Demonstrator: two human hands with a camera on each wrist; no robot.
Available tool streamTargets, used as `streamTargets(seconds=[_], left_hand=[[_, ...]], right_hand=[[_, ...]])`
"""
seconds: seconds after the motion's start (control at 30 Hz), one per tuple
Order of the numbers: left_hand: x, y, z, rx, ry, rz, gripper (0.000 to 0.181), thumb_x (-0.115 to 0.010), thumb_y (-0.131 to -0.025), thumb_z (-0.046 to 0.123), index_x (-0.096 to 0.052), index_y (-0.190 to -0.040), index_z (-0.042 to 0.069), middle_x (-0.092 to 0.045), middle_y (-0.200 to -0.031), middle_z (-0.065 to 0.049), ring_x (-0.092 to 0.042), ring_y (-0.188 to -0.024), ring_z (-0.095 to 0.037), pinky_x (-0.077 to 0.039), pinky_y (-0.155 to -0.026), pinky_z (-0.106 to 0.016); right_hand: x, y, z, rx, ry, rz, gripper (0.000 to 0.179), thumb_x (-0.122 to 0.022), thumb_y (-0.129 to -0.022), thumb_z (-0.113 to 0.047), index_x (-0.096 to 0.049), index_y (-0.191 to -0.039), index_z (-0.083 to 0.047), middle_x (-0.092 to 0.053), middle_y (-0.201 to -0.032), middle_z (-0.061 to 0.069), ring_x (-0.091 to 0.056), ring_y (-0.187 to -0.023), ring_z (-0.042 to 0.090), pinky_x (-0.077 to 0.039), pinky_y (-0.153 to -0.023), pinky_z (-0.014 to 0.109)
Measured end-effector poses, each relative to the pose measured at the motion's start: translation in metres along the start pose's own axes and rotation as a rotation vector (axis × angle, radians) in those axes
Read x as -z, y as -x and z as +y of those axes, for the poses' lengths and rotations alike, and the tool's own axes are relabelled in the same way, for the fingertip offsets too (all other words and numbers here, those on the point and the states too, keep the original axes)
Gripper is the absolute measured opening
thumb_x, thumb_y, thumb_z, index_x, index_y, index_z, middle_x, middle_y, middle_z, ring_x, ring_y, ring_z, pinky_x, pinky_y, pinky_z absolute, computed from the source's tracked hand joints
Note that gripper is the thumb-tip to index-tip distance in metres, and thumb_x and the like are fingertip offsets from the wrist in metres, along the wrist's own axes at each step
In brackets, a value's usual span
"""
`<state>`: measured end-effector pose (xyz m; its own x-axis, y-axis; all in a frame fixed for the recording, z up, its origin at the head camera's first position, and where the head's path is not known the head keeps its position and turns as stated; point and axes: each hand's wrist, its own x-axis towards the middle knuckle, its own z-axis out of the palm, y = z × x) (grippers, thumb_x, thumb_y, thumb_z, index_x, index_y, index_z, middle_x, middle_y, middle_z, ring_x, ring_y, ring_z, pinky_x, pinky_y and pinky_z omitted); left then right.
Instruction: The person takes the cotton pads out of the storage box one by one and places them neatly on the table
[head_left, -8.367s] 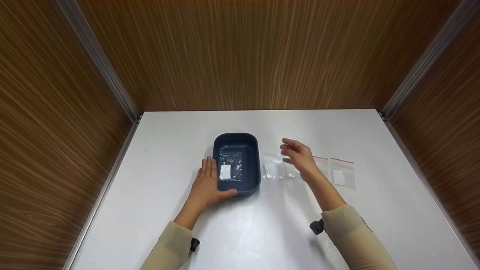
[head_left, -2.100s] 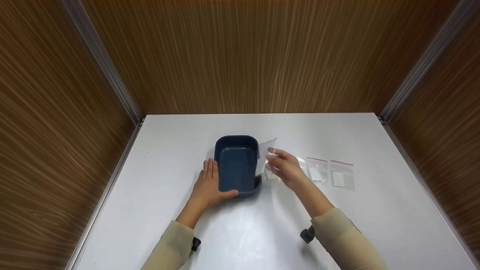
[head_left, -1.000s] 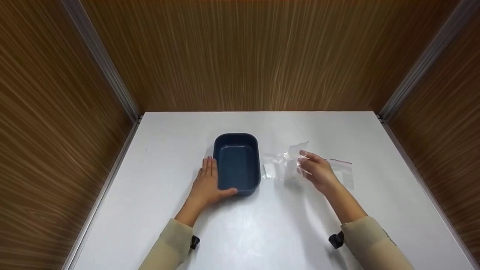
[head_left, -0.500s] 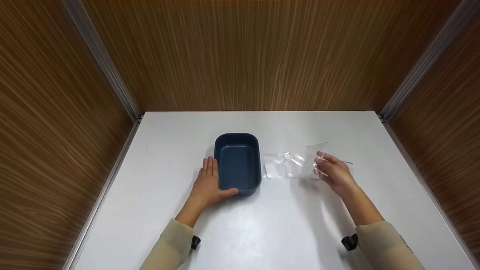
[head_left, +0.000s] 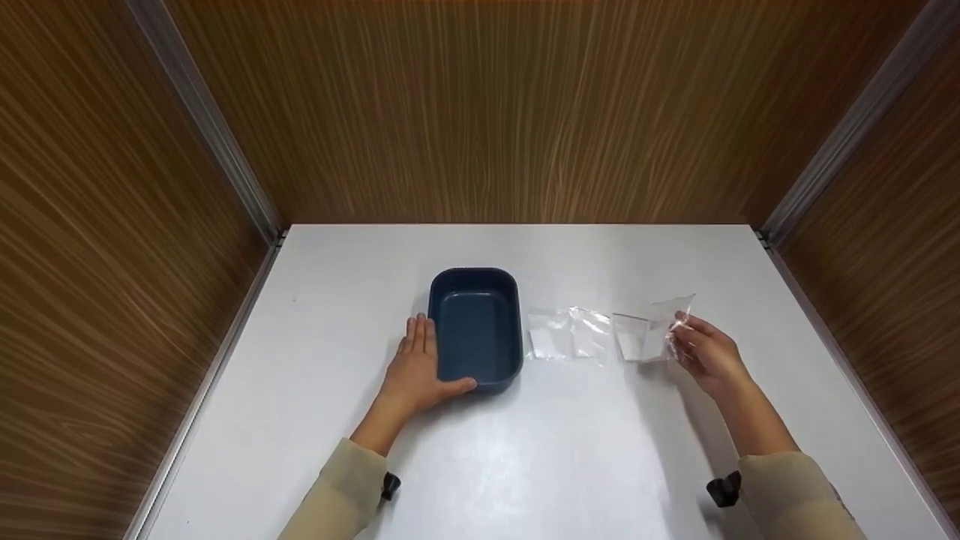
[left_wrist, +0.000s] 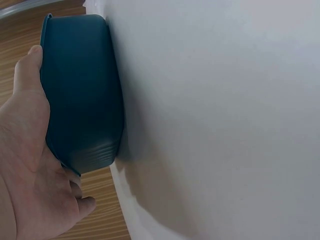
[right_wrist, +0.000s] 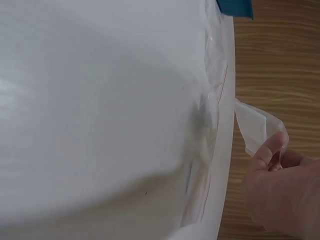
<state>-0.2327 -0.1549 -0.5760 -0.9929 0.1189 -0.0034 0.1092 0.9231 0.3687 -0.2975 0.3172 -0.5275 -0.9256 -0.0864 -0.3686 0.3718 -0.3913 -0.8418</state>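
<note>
My left hand (head_left: 414, 376) lies with straight fingers along the left side of a dark blue rectangular container (head_left: 477, 337), thumb on its near rim. The container's inside is bare. In the left wrist view the palm faces the container wall (left_wrist: 82, 95). My right hand (head_left: 711, 358) pinches a clear zip bag (head_left: 666, 337) with a white insert, raised above the table as the right wrist view shows. Similar bags lie in a row to the container's right: one beside it (head_left: 550, 334), a second bag (head_left: 590, 332) and a third bag (head_left: 630, 337). The row's right end is hidden by my right hand.
The white table (head_left: 480, 457) stands against a wood-grain back panel (head_left: 480, 112), with wood-grain side panels to left and right. In the right wrist view, red-edged bags (right_wrist: 196, 195) lie along the table's far side.
A bag lay in the container at first; my right hand lifted it out and has carried it right, over the row, to the row's right end. My left hand stays put.
</note>
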Motion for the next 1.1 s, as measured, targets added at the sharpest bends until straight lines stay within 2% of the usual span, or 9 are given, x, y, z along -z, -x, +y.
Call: streamTargets(seconds=[0.13, 0.47, 0.77, 1.1], left_hand=[[0.0, 0.0, 0.0, -0.007, 0.003, 0.007, 0.137, -0.06, -0.071, 0.086, -0.003, -0.157, -0.004, 0.002, -0.165, -0.024, 0.004, -0.154, -0.037, -0.016, -0.123, -0.049], [0.0, 0.0, 0.0, -0.014, -0.013, 0.016, 0.138, -0.057, -0.07, 0.088, -0.004, -0.157, -0.005, -0.001, -0.165, -0.025, 0.003, -0.154, -0.037, -0.016, -0.123, -0.05], [0.0, -0.001, 0.0, -0.002, -0.014, 0.004, 0.139, -0.058, -0.07, 0.088, -0.003, -0.158, -0.004, 0.001, -0.165, -0.024, 0.003, -0.154, -0.037, -0.016, -0.123, -0.049], [0.0, 0.0, 0.001, 0.0, -0.008, 0.009, 0.136, -0.062, -0.071, 0.084, -0.003, -0.158, -0.003, 0.001, -0.166, -0.023, 0.003, -0.154, -0.036, -0.015, -0.123, -0.049]], right_hand=[[0.014, -0.001, -0.005, -0.007, -0.005, 0.014, 0.021, -0.059, -0.098, -0.001, -0.072, -0.099, -0.018, -0.071, -0.086, -0.001, -0.063, -0.069, 0.01, -0.052, -0.059, 0.022], [0.045, 0.0, -0.015, -0.046, -0.055, 0.106, 0.025, -0.062, -0.096, 0.0, -0.076, -0.091, -0.02, -0.072, -0.085, -0.002, -0.066, -0.073, 0.007, -0.055, -0.062, 0.021], [0.066, -0.003, -0.02, -0.097, -0.116, 0.165, 0.027, -0.062, -0.096, 0.0, -0.078, -0.086, -0.02, -0.073, -0.083, -0.003, -0.066, -0.072, 0.007, -0.053, -0.058, 0.021], [0.085, -0.003, -0.017, -0.125, 0.007, 0.23, 0.028, -0.063, -0.096, -0.003, -0.076, -0.083, -0.023, -0.072, -0.077, -0.004, -0.063, -0.064, 0.009, -0.051, -0.055, 0.026]])
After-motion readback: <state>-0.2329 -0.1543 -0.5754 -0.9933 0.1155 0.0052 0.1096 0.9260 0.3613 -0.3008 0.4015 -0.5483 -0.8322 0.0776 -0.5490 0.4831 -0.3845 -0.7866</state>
